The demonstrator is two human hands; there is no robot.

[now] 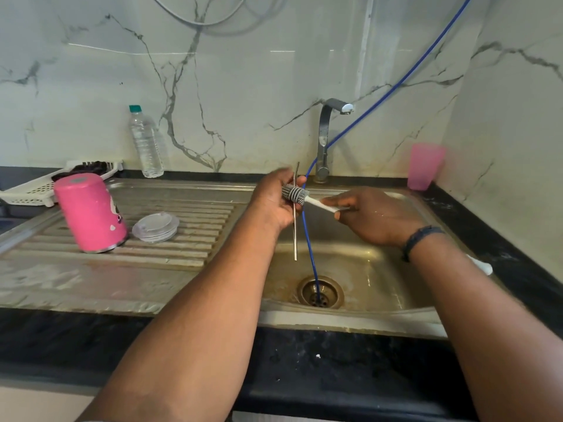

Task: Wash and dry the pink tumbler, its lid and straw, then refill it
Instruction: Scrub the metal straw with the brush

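Observation:
The pink tumbler (90, 213) stands upside down on the steel draining board (182, 239), left of the sink. Its clear lid (156, 227) lies flat beside it. Above the sink basin (365, 269), my left hand (275, 202) holds the thin metal straw (295, 233) upright. My right hand (370, 217) grips the white handle of a grey bottle brush (295, 194). The brush's bristles lie against the straw and my left fingers.
A tap (326, 138) rises behind the basin, and a blue hose (310, 248) runs from the wall down into the drain (320, 292). A clear water bottle (145, 143) and a white rack (45, 184) stand at the back left. A pink plastic cup (424, 166) stands at the back right.

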